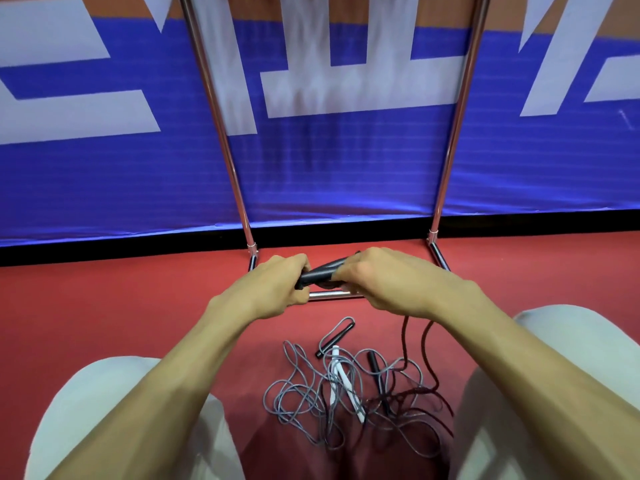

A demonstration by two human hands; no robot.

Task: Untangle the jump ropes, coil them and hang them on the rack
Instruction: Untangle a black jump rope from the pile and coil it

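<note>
Both my hands hold a pair of black jump-rope handles (320,271) together just above the rack's bottom bar. My left hand (277,287) grips their left end and my right hand (377,280) grips the right end. A dark red-black rope (424,355) hangs from under my right hand down to the floor. On the red floor between my knees lies a tangle of grey rope (301,389) with white handles (341,375) and two black handles (337,337), mixed with loops of the dark rope. The chrome rack (228,150) stands right in front of me.
A blue and white banner (346,168) covers the wall behind the rack. The rack's two uprights lean outward toward the top of the frame, and its top rail is out of view. My knees in pale trousers (104,410) flank the rope pile.
</note>
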